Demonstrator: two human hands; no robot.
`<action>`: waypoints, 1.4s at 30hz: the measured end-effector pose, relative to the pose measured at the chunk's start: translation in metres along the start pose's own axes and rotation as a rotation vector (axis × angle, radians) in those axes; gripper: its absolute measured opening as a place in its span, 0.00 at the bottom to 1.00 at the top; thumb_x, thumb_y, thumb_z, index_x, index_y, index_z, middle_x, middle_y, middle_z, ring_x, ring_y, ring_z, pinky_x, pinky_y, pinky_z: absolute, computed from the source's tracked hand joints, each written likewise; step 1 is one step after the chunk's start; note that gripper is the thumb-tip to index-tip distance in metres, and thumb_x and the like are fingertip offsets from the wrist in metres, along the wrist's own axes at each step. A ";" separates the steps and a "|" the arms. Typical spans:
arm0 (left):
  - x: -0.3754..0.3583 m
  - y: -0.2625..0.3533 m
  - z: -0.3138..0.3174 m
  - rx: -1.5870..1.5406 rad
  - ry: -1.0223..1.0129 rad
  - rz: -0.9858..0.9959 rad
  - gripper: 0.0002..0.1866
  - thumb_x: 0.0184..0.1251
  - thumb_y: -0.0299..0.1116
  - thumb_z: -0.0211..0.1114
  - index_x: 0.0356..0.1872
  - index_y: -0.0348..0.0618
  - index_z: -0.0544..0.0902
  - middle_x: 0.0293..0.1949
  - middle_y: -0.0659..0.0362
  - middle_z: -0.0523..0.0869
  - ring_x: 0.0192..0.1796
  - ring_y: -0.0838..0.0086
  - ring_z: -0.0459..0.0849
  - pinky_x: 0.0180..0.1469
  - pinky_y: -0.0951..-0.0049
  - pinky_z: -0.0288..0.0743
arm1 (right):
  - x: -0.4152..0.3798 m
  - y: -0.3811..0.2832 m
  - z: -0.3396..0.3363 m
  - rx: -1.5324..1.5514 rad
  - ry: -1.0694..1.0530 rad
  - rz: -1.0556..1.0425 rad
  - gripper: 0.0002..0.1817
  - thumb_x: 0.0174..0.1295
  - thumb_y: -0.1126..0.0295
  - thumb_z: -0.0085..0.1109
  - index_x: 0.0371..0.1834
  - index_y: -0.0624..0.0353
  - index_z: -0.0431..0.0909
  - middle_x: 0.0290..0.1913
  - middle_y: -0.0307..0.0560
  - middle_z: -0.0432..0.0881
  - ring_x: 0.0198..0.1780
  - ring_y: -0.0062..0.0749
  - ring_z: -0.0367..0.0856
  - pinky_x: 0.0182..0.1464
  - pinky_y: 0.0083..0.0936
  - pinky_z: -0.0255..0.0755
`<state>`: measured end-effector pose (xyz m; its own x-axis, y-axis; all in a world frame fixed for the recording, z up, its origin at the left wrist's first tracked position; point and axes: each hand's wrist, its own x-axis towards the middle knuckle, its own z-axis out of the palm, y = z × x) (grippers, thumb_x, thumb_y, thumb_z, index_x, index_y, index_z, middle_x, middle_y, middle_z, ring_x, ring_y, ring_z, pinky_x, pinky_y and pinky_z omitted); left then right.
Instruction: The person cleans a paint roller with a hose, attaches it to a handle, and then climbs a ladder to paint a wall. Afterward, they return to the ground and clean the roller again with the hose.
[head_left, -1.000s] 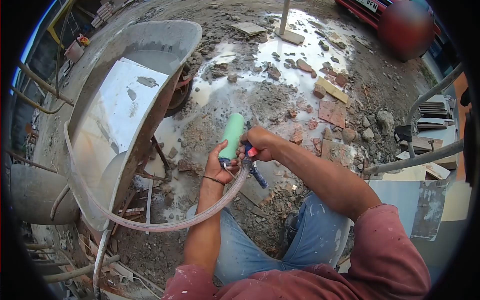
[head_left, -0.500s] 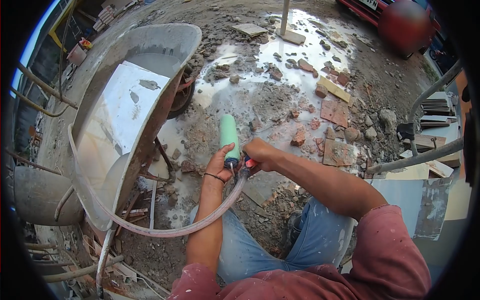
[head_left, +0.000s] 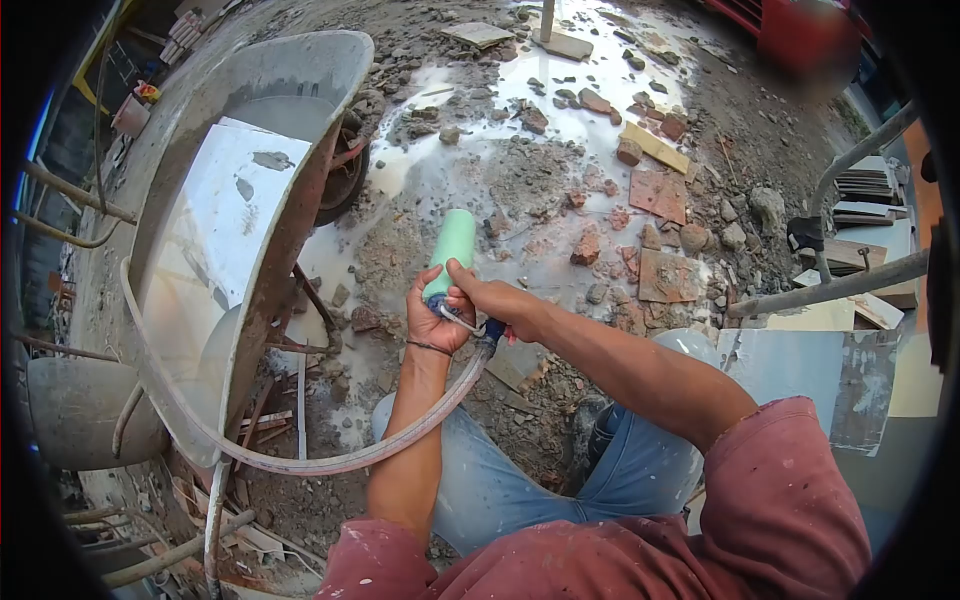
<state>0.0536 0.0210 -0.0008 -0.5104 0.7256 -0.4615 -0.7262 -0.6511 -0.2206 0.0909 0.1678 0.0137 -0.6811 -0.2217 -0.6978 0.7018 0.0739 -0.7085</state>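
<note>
A paint roller (head_left: pixel 453 240) with a pale green sleeve points away from me, low over the wet ground. My left hand (head_left: pixel 432 318) is wrapped around its near end, where the bent metal frame shows. A clear braided hose (head_left: pixel 395 445) curves from the wheelbarrow to a blue and red end fitting just under my right hand (head_left: pixel 505 305). That hand is closed around the fitting, its fingers partly hidden, and its thumb rests against the roller sleeve. Whether water flows from the hose I cannot make out.
At left stands a wheelbarrow (head_left: pixel 345 60) with cloudy liquid and a white sheet (head_left: pixel 235 170) in it. Milky runoff (head_left: pixel 550 85), stones and broken tiles (head_left: pixel 658 196) cover the ground ahead. Metal bars (head_left: pixel 830 290) and stacked boards (head_left: pixel 868 182) are at right, a red vehicle (head_left: pixel 740 12) behind.
My right hand has shifted left onto the roller's sleeve, with the hose fitting now below it. The roller has tilted slightly to the right. The whole view has moved a little.
</note>
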 end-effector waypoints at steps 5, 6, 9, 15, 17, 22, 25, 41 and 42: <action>-0.013 0.007 0.002 0.446 -0.002 0.112 0.21 0.62 0.38 0.66 0.48 0.29 0.77 0.33 0.54 0.83 0.24 0.76 0.78 0.19 0.85 0.73 | -0.032 -0.011 0.024 -0.453 0.567 -0.041 0.50 0.61 0.24 0.39 0.50 0.67 0.83 0.63 0.77 0.73 0.68 0.72 0.67 0.63 0.75 0.52; -0.014 0.006 0.003 0.486 0.083 0.148 0.22 0.63 0.39 0.65 0.48 0.29 0.76 0.33 0.55 0.83 0.22 0.77 0.76 0.17 0.86 0.69 | -0.042 -0.019 0.021 -0.464 0.467 -0.102 0.49 0.63 0.26 0.39 0.47 0.68 0.84 0.54 0.76 0.78 0.62 0.69 0.74 0.60 0.71 0.59; -0.023 0.007 0.017 0.431 0.037 0.091 0.21 0.64 0.38 0.64 0.49 0.29 0.76 0.32 0.56 0.82 0.21 0.77 0.75 0.17 0.86 0.68 | -0.065 -0.038 0.006 -0.483 0.272 -0.105 0.45 0.67 0.30 0.40 0.37 0.70 0.85 0.33 0.68 0.85 0.42 0.61 0.87 0.48 0.55 0.76; -0.030 0.009 0.027 0.526 0.011 0.122 0.15 0.66 0.34 0.62 0.48 0.33 0.76 0.32 0.55 0.81 0.29 0.77 0.78 0.18 0.84 0.68 | -0.015 -0.028 0.004 -0.432 0.368 -0.369 0.41 0.64 0.32 0.51 0.31 0.69 0.82 0.27 0.60 0.84 0.32 0.46 0.86 0.34 0.44 0.77; -0.029 0.005 0.025 0.605 0.082 0.130 0.15 0.66 0.33 0.62 0.48 0.35 0.76 0.33 0.55 0.82 0.31 0.77 0.79 0.18 0.83 0.68 | -0.014 -0.042 0.016 0.329 0.002 -0.036 0.33 0.60 0.38 0.63 0.39 0.65 0.80 0.34 0.55 0.82 0.34 0.41 0.83 0.32 0.44 0.75; -0.024 -0.018 0.021 1.524 0.324 0.227 0.12 0.63 0.30 0.62 0.46 0.39 0.78 0.35 0.58 0.83 0.25 0.79 0.78 0.19 0.81 0.66 | 0.004 -0.037 0.025 0.625 0.112 0.118 0.22 0.51 0.68 0.74 0.44 0.67 0.76 0.39 0.55 0.81 0.34 0.47 0.82 0.26 0.49 0.73; -0.028 -0.032 0.026 1.573 0.431 0.312 0.11 0.62 0.29 0.60 0.44 0.38 0.77 0.32 0.59 0.81 0.22 0.79 0.77 0.17 0.81 0.65 | 0.033 -0.038 0.022 0.589 0.158 0.117 0.20 0.52 0.75 0.73 0.46 0.65 0.76 0.38 0.57 0.82 0.34 0.50 0.83 0.26 0.52 0.75; -0.068 -0.046 0.023 0.258 -0.153 0.120 0.23 0.64 0.30 0.61 0.53 0.24 0.66 0.33 0.55 0.71 0.26 0.77 0.71 0.19 0.85 0.65 | 0.102 -0.091 -0.023 0.813 -0.160 0.116 0.13 0.56 0.78 0.69 0.40 0.65 0.75 0.31 0.49 0.78 0.28 0.41 0.79 0.33 0.47 0.81; -0.069 -0.048 0.024 0.255 -0.155 0.133 0.23 0.64 0.30 0.61 0.53 0.24 0.66 0.33 0.55 0.71 0.26 0.77 0.71 0.19 0.85 0.65 | 0.103 -0.093 -0.025 0.814 -0.184 0.088 0.13 0.56 0.77 0.69 0.42 0.64 0.76 0.32 0.50 0.80 0.29 0.39 0.82 0.33 0.45 0.82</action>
<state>0.1129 0.0075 0.0621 -0.6581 0.6760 -0.3316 -0.7306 -0.6797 0.0644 -0.0497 0.1621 0.0047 -0.6213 -0.4083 -0.6688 0.7306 -0.6104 -0.3060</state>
